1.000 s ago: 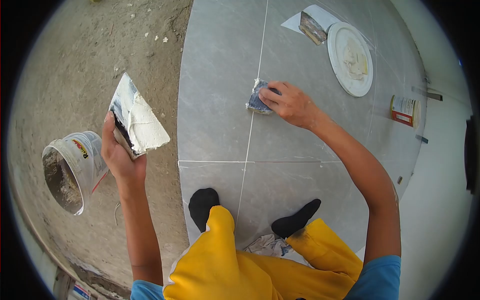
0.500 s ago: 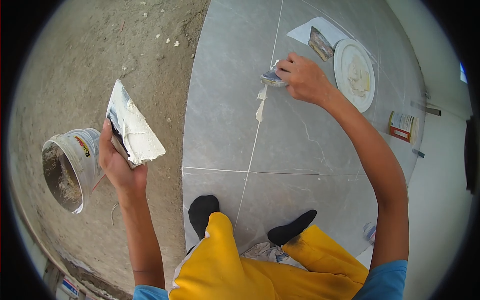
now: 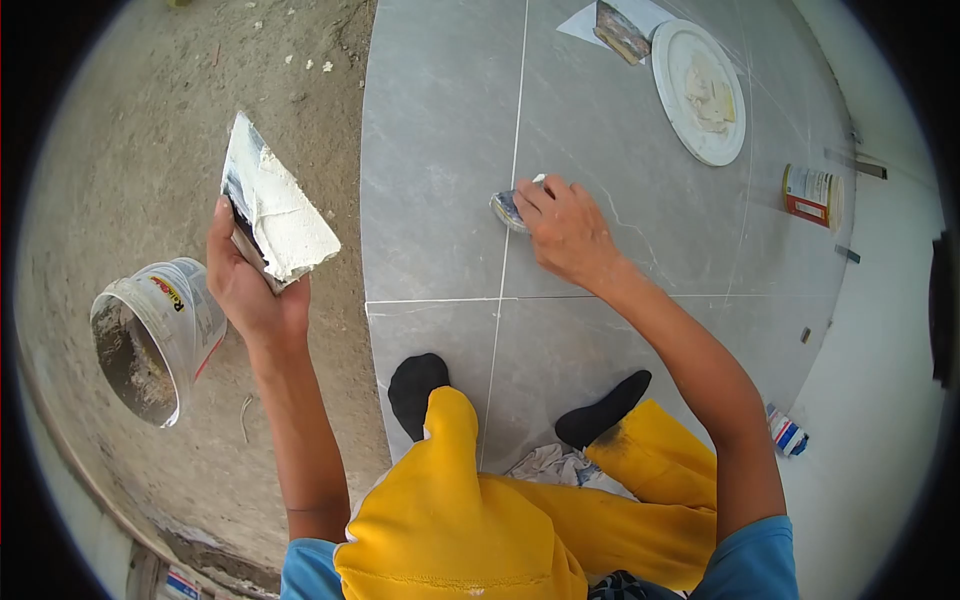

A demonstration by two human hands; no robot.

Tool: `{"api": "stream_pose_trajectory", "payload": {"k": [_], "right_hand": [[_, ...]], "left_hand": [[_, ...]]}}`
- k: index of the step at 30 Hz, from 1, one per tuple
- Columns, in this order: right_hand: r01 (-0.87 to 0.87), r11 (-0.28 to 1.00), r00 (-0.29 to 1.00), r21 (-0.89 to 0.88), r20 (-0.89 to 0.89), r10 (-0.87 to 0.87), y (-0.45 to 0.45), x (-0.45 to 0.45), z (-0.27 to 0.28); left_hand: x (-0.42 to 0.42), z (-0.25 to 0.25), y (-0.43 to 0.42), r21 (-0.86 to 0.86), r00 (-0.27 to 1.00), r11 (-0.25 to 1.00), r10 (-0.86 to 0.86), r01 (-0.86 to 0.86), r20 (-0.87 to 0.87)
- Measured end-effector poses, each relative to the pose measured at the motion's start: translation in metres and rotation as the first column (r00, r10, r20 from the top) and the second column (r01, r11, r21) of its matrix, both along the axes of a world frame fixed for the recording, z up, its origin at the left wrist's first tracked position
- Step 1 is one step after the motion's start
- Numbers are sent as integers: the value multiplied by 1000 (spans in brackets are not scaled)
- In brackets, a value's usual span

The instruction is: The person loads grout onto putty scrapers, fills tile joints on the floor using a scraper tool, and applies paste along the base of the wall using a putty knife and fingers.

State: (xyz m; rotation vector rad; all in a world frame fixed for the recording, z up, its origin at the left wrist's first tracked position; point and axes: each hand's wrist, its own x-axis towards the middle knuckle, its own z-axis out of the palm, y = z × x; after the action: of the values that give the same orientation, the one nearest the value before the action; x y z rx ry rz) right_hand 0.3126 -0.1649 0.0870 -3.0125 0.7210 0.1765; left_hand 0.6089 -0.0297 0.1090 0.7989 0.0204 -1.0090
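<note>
Left grip (image 3: 258, 298) on board (image 3: 285, 222), "Rain"-marked bucket (image 3: 203, 315) nearby

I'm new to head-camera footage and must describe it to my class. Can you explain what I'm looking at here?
There is no machine here, only a person's two bare hands. The camera is worn on the head and looks forward and down, so the yellow trousers and dark socks show too.

The left hand holds a flat board spread with white paste. The right hand holds a small dark pad at a pale joint between grey tiles.

On the tiles are a round white lid with some residue on it, a block on a white sheet, and a labelled can. A white bucket is on the rough ground.
</note>
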Motion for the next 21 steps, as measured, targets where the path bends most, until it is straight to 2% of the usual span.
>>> {"api": "stream_pose_trajectory", "payload": {"k": [4, 6, 7, 9, 10, 12, 13, 15, 16, 18, 19, 21], "right_hand": [[42, 999, 999, 33, -24, -41, 79, -29, 17], [245, 919, 966, 309, -158, -205, 104, -46, 28], [262, 914, 962, 311, -161, -221, 114, -57, 30], [447, 854, 883, 268, 21, -469, 128, -77, 32], [464, 841, 873, 278, 21, -488, 132, -79, 30], [492, 856, 858, 159, 80, -508, 133, -83, 27], [514, 842, 843, 165, 84, -531, 133, -80, 21], [487, 873, 854, 35, 190, -484, 134, -64, 4], [508, 861, 841, 41, 193, -505, 142, -62, -3], [371, 926, 928, -62, 40, -369, 157, -58, -9], [375, 924, 927, -68, 44, -373, 157, -62, -6], [378, 922, 926, 85, -23, -378, 158, -73, 8]], "left_hand": [[-16, 8, -14, -19, 997, 997, -69, 69, -17], [-20, 9, -16, -99, 991, 986, -134, 134, -2], [-23, 7, -18, -97, 988, 984, -151, 150, -5], [-27, 3, -20, -27, 987, 987, -161, 161, 7], [-31, 1, -22, -18, 983, 983, -182, 183, 10], [-43, -6, -29, 41, 972, 971, -235, 235, -3], [-50, -7, -33, 46, 965, 964, -261, 260, 3], [-62, -11, -41, 135, 963, 954, -269, 268, -10], [-66, -14, -45, 129, 955, 946, -295, 297, -31], [-71, -12, -55, 150, 942, 931, -336, 333, -7], [-74, -11, -59, 156, 942, 931, -336, 330, 19], [-73, -8, -61, 158, 933, 924, -358, 348, 38]]}}
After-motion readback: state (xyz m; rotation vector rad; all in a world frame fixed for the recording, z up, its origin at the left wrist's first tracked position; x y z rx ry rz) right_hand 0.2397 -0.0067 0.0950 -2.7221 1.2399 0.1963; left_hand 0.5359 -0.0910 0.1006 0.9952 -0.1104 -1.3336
